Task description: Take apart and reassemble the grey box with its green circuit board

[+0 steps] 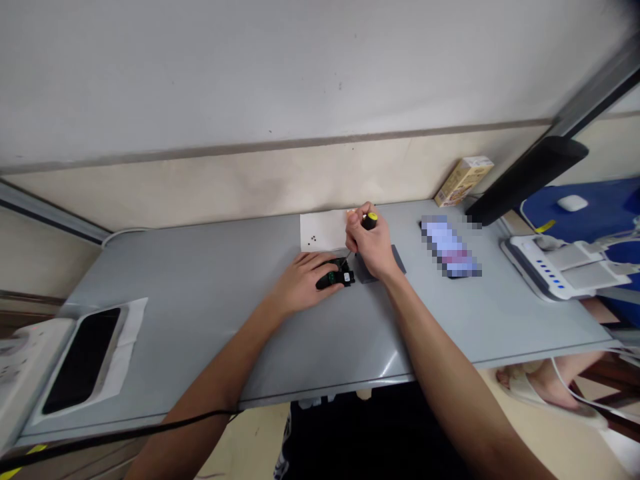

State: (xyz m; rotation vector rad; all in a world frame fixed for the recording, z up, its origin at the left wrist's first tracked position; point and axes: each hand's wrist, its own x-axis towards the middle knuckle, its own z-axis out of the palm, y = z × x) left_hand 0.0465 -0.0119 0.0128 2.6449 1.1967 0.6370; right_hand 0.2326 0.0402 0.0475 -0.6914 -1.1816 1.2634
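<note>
My left hand [305,280] holds a small black device with a green circuit board [346,276] down on the grey table, its thumb in front and its fingers along the far side. The device's exact kind is unclear. My right hand [371,243] is closed around a screwdriver [370,221] with a black and yellow handle. Its thin shaft slants down to the device; the tip is too small to make out. A flat dark grey object [399,260] lies partly hidden beneath my right hand. Behind the device, several tiny dark screws [313,239] rest on a white paper sheet [325,227].
A phone with a lit, blurred screen [450,247] lies to the right. Beyond it are a yellow carton [464,181], a black cylinder [530,180] and a white device with blue lights [555,267]. At left, a dark-screened phone [83,360] lies on white paper. A black cable [125,435] crosses the front left.
</note>
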